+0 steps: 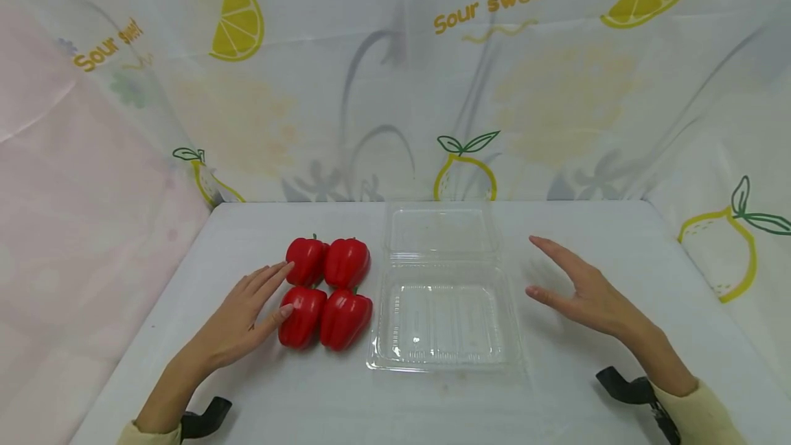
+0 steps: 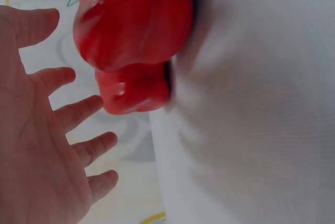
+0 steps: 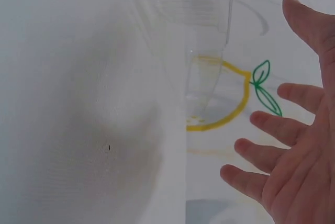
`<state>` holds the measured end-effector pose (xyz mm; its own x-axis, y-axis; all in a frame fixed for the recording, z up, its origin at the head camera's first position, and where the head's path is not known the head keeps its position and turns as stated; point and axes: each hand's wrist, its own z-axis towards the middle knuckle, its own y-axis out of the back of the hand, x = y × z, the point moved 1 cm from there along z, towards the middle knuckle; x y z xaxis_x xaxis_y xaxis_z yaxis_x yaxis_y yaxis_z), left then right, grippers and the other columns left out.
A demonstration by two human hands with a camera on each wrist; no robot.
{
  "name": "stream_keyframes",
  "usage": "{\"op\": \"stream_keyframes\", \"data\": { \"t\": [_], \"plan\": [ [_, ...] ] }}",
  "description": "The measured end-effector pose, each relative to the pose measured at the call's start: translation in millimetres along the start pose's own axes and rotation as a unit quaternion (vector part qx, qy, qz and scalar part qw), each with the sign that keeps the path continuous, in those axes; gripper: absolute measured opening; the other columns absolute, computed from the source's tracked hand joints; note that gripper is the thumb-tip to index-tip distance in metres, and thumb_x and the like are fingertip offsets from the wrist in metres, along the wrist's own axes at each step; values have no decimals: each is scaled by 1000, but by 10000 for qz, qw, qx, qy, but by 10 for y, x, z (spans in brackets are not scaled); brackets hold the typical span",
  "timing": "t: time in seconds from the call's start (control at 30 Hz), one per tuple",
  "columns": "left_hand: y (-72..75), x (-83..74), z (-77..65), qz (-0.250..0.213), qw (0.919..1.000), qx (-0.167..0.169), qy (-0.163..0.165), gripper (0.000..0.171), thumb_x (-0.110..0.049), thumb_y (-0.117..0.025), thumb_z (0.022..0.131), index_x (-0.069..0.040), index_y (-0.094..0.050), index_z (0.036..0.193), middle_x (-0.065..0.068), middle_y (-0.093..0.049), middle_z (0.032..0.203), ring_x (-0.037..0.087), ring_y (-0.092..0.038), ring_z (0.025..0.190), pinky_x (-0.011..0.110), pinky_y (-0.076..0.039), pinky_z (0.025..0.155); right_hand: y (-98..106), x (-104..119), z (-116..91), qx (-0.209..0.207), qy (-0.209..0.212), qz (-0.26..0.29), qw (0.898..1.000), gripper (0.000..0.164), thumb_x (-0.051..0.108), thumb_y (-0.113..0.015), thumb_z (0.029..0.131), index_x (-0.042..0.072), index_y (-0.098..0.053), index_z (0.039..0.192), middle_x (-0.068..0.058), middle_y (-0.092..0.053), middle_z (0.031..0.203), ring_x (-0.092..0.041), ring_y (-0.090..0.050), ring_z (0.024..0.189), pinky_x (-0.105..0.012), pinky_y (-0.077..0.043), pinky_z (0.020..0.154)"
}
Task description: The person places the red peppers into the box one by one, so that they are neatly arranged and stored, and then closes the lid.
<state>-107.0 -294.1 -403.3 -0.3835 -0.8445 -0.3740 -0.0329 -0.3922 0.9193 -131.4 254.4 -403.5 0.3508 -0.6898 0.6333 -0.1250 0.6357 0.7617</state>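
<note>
Several red bell peppers (image 1: 347,320) sit in two rows left of the table's middle. My left hand (image 1: 242,318) hovers at their left side with fingers spread, its fingertips overlapping the nearest peppers in the head view. In the left wrist view the palm faces the peppers (image 2: 133,20), and nothing is in it. Beside the peppers lies a clear plastic clamshell container (image 1: 441,321), its lid (image 1: 441,231) folded back away from me. My right hand (image 1: 593,297) is held to the right of the container, thumb and fingers apart and holding nothing.
The white table (image 1: 296,407) ends at the back against a hanging cloth (image 1: 395,88) printed with lemons. Cloth also hangs at the left and right sides. A black strap mount (image 1: 207,417) is on the left wrist, another (image 1: 624,386) on the right.
</note>
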Motion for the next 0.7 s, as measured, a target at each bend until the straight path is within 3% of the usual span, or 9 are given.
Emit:
{"op": "stream_keyframes", "data": {
  "t": [0.27, 0.5, 0.7],
  "plan": [
    [16, -66, -19, -279, 9994, 180, 93, 74, -46, -65, 90, -21, -36, 153, 13, -39, 149, 36, -38, 132, 69, -42, 92, -61, 34, 18, 72, 130, 41, 9999, 80, 37, -74, 88, 29, -30, 155, -4, -35, 156, -35, -33, 140, -66, -31, 103],
    [21, -93, -47, -497, 9979, 327, 269, 67, -46, -61, 93, -23, -38, 152, 13, -38, 150, 36, -39, 132, 69, -44, 89, -111, 43, 25, 360, 224, 107, 9990, 80, 41, -74, 88, 28, -30, 155, -1, -35, 155, -31, -38, 137, -56, -39, 102],
    [31, -114, -52, -550, 9969, 439, 349, 65, -47, -59, 94, -24, -39, 151, 14, -40, 148, 37, -39, 132, 69, -44, 89, -154, 51, 26, 606, 344, 293, 9971, 80, 39, -73, 89, 24, -29, 155, -4, -33, 156, -32, -36, 138, -54, -43, 101]
  ]
}}
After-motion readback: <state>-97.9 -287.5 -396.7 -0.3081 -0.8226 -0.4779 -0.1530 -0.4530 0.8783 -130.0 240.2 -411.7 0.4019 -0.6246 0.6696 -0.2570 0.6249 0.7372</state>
